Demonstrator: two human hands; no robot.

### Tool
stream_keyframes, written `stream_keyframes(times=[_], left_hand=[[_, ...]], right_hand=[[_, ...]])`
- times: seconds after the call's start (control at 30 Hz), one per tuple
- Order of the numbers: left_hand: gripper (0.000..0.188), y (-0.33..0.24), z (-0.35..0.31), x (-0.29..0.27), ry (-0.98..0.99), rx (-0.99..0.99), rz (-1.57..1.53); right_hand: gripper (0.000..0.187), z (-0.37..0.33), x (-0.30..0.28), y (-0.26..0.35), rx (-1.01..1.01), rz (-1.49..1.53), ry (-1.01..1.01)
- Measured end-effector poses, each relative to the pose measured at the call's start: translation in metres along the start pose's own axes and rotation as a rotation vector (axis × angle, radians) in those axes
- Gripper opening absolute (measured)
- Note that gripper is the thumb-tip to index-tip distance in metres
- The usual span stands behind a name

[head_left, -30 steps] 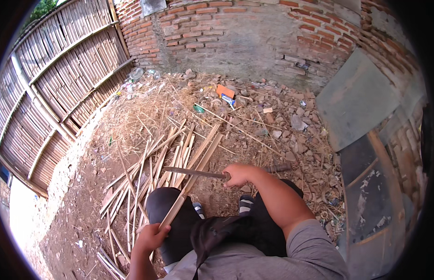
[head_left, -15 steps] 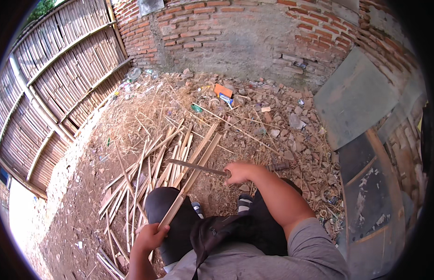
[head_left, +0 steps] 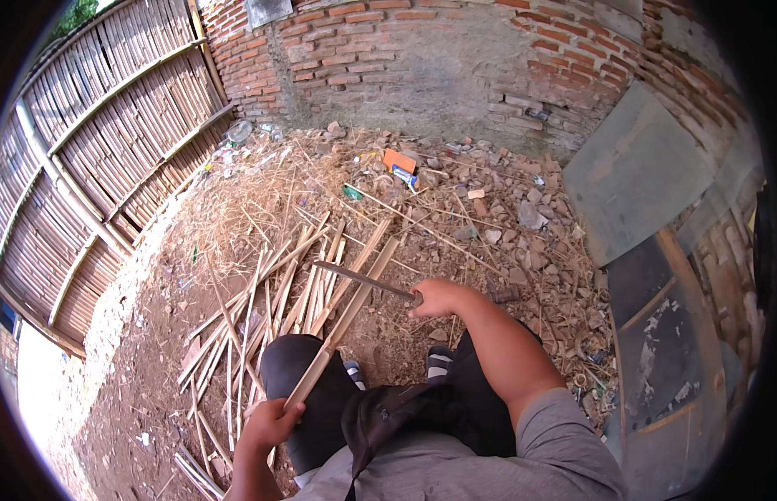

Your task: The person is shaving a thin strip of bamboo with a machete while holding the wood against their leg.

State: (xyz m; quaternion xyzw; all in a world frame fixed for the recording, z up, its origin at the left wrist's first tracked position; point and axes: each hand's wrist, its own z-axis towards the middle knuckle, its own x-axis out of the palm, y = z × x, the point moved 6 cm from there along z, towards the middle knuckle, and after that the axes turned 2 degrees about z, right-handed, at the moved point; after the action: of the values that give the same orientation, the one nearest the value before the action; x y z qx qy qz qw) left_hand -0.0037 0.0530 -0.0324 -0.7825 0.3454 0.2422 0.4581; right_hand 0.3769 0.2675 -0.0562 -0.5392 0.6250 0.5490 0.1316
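Note:
My left hand (head_left: 270, 423) is closed round the near end of a long split bamboo strip (head_left: 330, 349), which slants up and away past my left knee, its pale hollow side showing. My right hand (head_left: 437, 298) grips the handle end of a machete (head_left: 368, 280). Its dark, narrow blade points left and lies across the strip in this view; whether it touches the bamboo I cannot tell. Beyond and to the left of my knee, a loose heap of split bamboo strips (head_left: 252, 316) rests on the soil.
A bamboo fence (head_left: 121, 125) stands on the left and a brick wall (head_left: 405, 67) at the back. Rubble (head_left: 522, 242), dry straw and litter cover the ground. Grey sheets (head_left: 639, 175) and a dark framed panel (head_left: 668, 351) lean at the right.
My right hand has moved slightly away from me and to the right, taking the machete farther up along the strip. My left hand and the bamboo strip stay almost where they were.

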Motion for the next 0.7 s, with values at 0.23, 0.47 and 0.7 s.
stream_keyframes(times=[0.23,0.47,0.7], left_hand=[[0.050,0.001,-0.002,-0.001,0.003,0.020,0.005],[0.050,-0.008,0.000,-0.002,-0.026,0.094,0.091],[0.044,0.000,-0.002,-0.001,0.002,-0.010,0.011]], right_hand=[[0.070,-0.001,0.015,0.023,-0.151,-0.112,0.048],[0.071,0.012,-0.010,-0.035,0.058,0.052,-0.131],[0.057,0.002,0.035,0.042,-0.244,-0.152,0.120]])
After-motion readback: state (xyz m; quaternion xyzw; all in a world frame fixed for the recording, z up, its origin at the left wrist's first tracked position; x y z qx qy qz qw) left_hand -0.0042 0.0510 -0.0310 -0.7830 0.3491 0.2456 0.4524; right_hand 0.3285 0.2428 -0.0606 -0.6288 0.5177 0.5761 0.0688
